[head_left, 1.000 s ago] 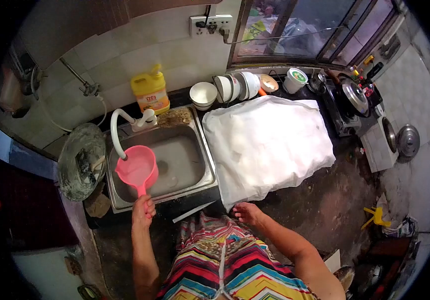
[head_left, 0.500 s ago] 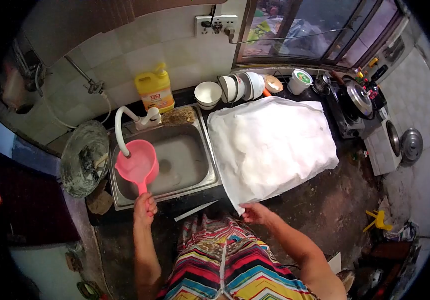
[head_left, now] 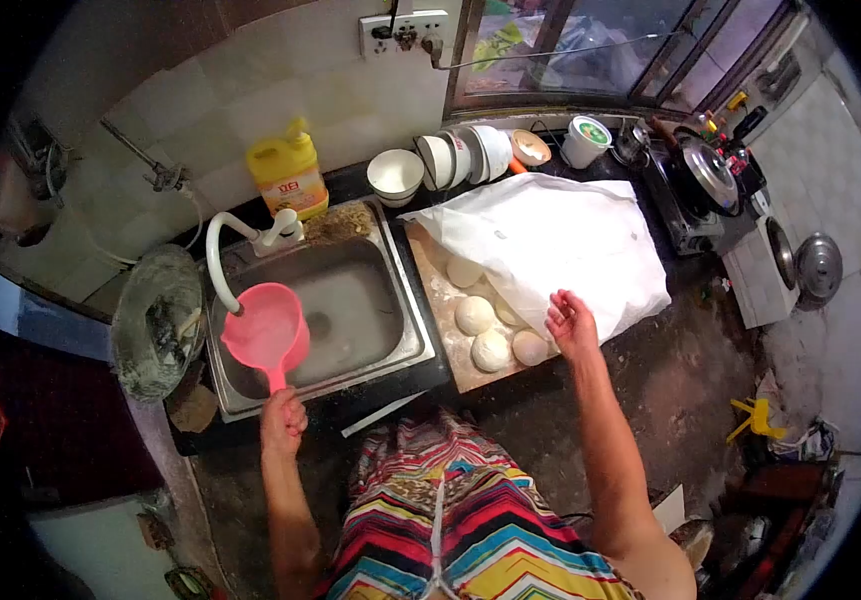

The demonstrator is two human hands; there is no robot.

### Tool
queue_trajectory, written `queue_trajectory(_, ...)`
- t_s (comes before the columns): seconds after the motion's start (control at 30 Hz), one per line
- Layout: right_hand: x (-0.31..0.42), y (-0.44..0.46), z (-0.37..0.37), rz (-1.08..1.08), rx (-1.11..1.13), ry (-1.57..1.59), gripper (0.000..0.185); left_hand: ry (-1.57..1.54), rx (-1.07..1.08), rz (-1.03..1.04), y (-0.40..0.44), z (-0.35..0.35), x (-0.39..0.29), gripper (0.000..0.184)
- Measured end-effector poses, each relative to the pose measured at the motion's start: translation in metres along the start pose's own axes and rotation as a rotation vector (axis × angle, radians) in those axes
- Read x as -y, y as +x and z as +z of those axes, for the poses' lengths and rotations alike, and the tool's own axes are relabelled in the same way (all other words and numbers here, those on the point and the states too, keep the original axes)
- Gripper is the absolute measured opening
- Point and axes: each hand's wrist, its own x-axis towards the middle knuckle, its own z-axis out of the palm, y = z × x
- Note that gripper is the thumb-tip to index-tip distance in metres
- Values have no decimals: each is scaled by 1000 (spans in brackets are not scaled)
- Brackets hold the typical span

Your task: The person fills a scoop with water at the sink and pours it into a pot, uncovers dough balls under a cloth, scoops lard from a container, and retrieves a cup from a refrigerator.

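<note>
My left hand (head_left: 283, 422) is closed round the handle of a pink water dipper (head_left: 268, 335). The dipper's bowl is over the left side of the steel sink (head_left: 415, 335), under the end of the white faucet (head_left: 215, 255). My right hand (head_left: 572, 322) is over the near part of a white cloth (head_left: 575, 235), its fingers loosely apart. The cloth's left side is folded back from a wooden board (head_left: 437, 290). Several round pale dough balls (head_left: 491, 351) show on the board; the cloth hides the rest of it.
Behind the sink is a yellow detergent jug (head_left: 288, 178). White bowls (head_left: 395, 177) and a lidded tub (head_left: 585, 142) line the back of the counter. A lidded wok (head_left: 707, 178) sits on the stove at right. A dusty metal basin (head_left: 158, 325) leans left of the sink.
My right hand has moved up and to the right from the cloth's near left corner. The cloth has been drawn back, uncovering dough balls. My left hand still holds the dipper beneath the faucet.
</note>
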Motion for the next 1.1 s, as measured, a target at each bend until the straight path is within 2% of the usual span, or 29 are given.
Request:
queue_trajectory(0.1, -26, -28, -1, -124, -35, -561, 26, 15, -44, 29, 0, 4, 2, 8)
queue_trajectory(0.13, -49, -18, -19, -140, 16, -638, 21, 15, -46, 20, 1, 5, 2, 8)
queue_trajectory(0.17, -52, -37, -7, -26, 15, -663, 18, 14, -48, 12, 2, 5, 2, 8)
queue_trajectory(0.2, -73, -38, -20, -62, 83, -719, 17, 12, -49, 3, 3, 7, 3, 7)
queue_trajectory(0.3, -105, -60, -23, 14, 69, -845, 37, 31, -47, 3, 5, 11, 3, 8)
queue_trajectory(0.4, -134, -58, -38, -63, 55, -956, 47, 8, -23, -30, 8, 11, 3, 9)
queue_trajectory(0.5, -146, -59, -41, -137, -17, -1041, 49, 19, -29, -33, 8, 11, 3, 10)
queue_trajectory(0.6, -165, -51, -57, -237, -95, -1081, 50, 23, -39, -27, 8, 13, 3, 10)
queue_trajectory(0.7, -186, -36, -69, -257, -70, -945, 45, 17, -32, -23, 8, 13, 3, 10)
queue_trajectory(0.8, -174, -34, -51, -82, -133, -779, 37, -2, -19, -38, 10, 11, 4, 9)
queue_trajectory(0.9, -172, -44, -36, 70, -60, -518, 31, -12, -30, -52, 14, 8, 7, 8)
queue_trajectory(1.0, -154, -75, -5, 270, -45, -499, 28, -15, -42, -62, 12, 11, 7, 8)
queue_trajectory(1.1, -184, -61, -41, -76, -169, -820, 30, -25, -49, -76, 14, 8, 7, 8)
